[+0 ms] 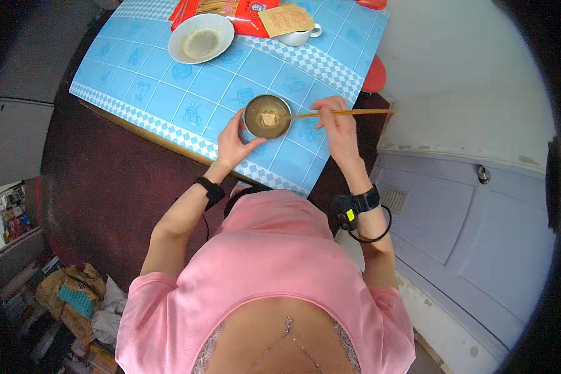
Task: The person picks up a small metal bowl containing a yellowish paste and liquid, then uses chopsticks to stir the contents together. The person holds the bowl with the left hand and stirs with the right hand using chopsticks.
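A small round metal bowl (257, 132) rests on the tiled-pattern blue tablecloth (168, 100). Inside it lies a pale, cream-coloured mass (269, 118) with wet-looking edges. My left hand (233, 142) steadies the bowl from the left and front, fingers on its outer wall and thumb along the near rim. Wooden chopsticks (367, 112) are gripped in my right hand (339, 131), to the right of the bowl. Their tips reach over the rim into the bowl, beside the pale mass. Whether they touch it I cannot tell.
At the back sit a white dish (180, 39), a red food package (250, 23), and a white cup (294, 39) partly covered by a tan paper packet (287, 20). A red round seat (375, 75) shows beyond the table's right edge. A wall and a door (430, 201) stand close on the right.
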### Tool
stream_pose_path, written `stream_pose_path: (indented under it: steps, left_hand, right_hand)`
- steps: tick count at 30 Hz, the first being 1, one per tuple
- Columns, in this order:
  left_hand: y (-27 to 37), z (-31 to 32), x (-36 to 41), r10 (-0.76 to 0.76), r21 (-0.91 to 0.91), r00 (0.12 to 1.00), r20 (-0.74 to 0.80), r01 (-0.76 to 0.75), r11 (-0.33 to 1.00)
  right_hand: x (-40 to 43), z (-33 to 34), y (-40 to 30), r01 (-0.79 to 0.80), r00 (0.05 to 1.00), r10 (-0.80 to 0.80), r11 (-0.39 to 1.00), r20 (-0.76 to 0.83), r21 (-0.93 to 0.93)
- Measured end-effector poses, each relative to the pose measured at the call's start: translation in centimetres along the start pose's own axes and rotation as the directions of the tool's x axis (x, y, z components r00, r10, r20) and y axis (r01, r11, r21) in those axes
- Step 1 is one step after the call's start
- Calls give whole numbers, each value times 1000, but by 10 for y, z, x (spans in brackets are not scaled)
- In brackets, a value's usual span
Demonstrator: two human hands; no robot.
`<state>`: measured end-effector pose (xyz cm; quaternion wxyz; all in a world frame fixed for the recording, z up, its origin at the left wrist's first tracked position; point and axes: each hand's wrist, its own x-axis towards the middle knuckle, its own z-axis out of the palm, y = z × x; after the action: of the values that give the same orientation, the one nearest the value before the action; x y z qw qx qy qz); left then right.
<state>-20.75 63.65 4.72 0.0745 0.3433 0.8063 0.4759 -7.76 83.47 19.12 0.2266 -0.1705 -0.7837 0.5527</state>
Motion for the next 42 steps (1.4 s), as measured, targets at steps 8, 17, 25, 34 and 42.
stream_pose_path:
  steps: [8, 17, 25, 34, 42]
  left_hand:
    - [0, 0, 0, 61, 0, 998, -29, -61, 998]
    - [0, 0, 0, 57, -16, 998, -27, -57, 998]
    - [0, 1, 0, 40, -27, 999, -14, -40, 999]
    - [1, 0, 1, 28, -5, 1000, -12, -28, 1000]
    - [-1, 1, -1, 41, 2, 999, -25, -41, 999]
  right_hand:
    - [-1, 16, 19, 56, 997, -37, 961, 74, -269]
    - [-6, 12, 16, 188, 980, -143, 895, 137, -406]
    - [-22, 16, 29, -5, 994, 26, 982, 103, -191]
    - [-25, 8, 27, 22, 997, -4, 973, 77, -231]
    - [-27, 23, 13, 18, 995, 0, 982, 97, -186]
